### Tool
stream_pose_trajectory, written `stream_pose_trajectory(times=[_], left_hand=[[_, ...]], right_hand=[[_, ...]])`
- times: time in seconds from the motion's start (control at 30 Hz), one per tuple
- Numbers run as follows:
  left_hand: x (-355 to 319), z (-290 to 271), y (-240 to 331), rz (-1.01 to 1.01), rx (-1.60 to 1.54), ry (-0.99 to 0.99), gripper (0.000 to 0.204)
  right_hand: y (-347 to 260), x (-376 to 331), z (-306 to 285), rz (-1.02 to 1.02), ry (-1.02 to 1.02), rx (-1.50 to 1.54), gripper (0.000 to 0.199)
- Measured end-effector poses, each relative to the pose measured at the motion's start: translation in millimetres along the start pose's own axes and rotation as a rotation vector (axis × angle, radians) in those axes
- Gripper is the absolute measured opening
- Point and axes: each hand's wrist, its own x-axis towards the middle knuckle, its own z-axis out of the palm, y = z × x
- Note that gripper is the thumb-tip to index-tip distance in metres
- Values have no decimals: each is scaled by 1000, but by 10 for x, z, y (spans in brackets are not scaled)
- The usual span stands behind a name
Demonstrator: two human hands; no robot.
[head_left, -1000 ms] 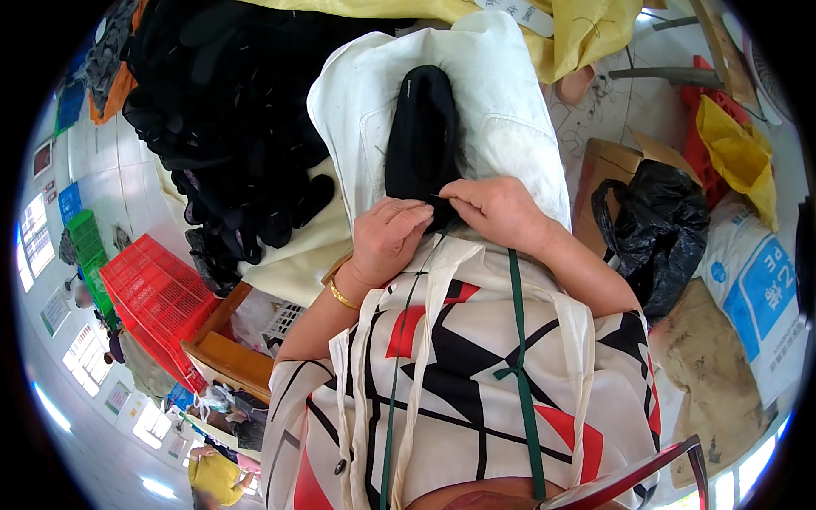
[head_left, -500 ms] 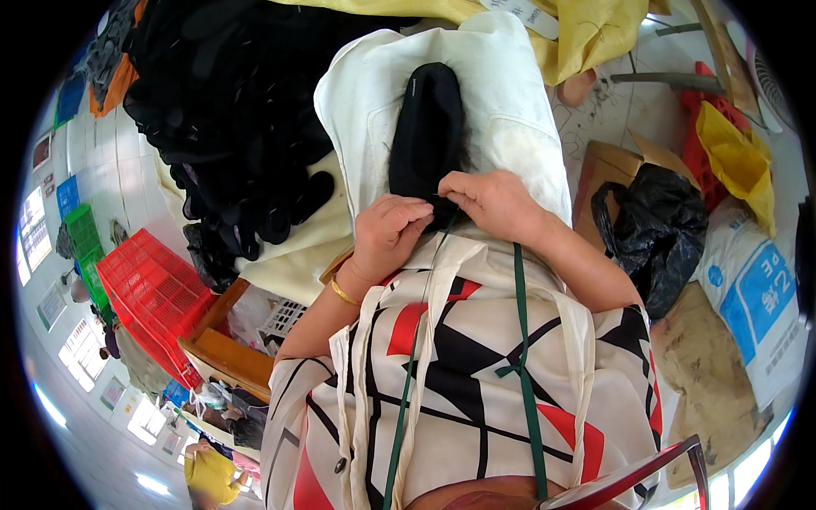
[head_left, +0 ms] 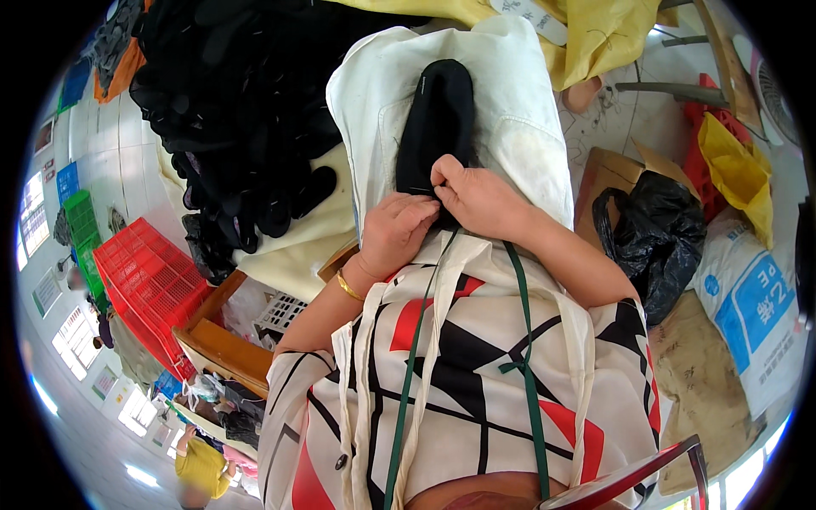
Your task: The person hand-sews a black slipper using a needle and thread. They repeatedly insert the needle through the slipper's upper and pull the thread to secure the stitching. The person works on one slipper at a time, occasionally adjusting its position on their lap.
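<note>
At the far left edge, green crates [head_left: 82, 223] stand beside a red plastic crate [head_left: 146, 289], which rests against a wooden frame [head_left: 223, 347]. Above and right of these, a large heap of black shoe pieces [head_left: 229, 110] lies on a pale cloth, well apart from your hands.

Your left hand [head_left: 393, 234] carries a gold bangle [head_left: 348, 286] at the wrist. Its fingers are curled in tight, with the tips pressed against the lower end of the black shoe upper [head_left: 438, 123]. Whether they pinch the fabric itself or something thin between them cannot be told from this view.

The black shoe upper lies lengthwise on the white cloth [head_left: 518, 110] spread over your lap, with its near end under both hands and its far end pointing away from you.

Your right hand [head_left: 478, 197] is just beside the left one, touching it. Its thumb and forefinger are closed in a pinch on the near edge of the upper, and the other fingers are folded.

To the right, a black plastic bag [head_left: 654, 234] sits on cardboard. Beyond it lies a white and blue sack [head_left: 748, 306], with yellow fabric [head_left: 738, 166] above
</note>
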Motion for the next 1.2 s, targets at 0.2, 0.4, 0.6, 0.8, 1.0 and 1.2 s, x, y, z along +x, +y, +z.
stream_pose_trajectory(times=[0.2,0.4,0.6,0.8,1.0,1.2], left_hand=[[-19,-34,62,50,111,-81,28],[-38,-16,62,47,146,-1,32],[38,-67,107,-9,180,21,32],[246,-105,117,27,193,-67,29],[298,-115,120,40,230,-144,25],[313,-96,92,-1,149,-161,25]], right_hand=[[-168,5,-173,-190,126,-311,10],[-43,81,-72,-176,57,-178,9],[180,150,31,-125,225,438,18],[75,-31,-490,181,223,1180,23],[170,-290,-1375,-388,682,1360,9],[5,-165,-706,-22,534,762,11]])
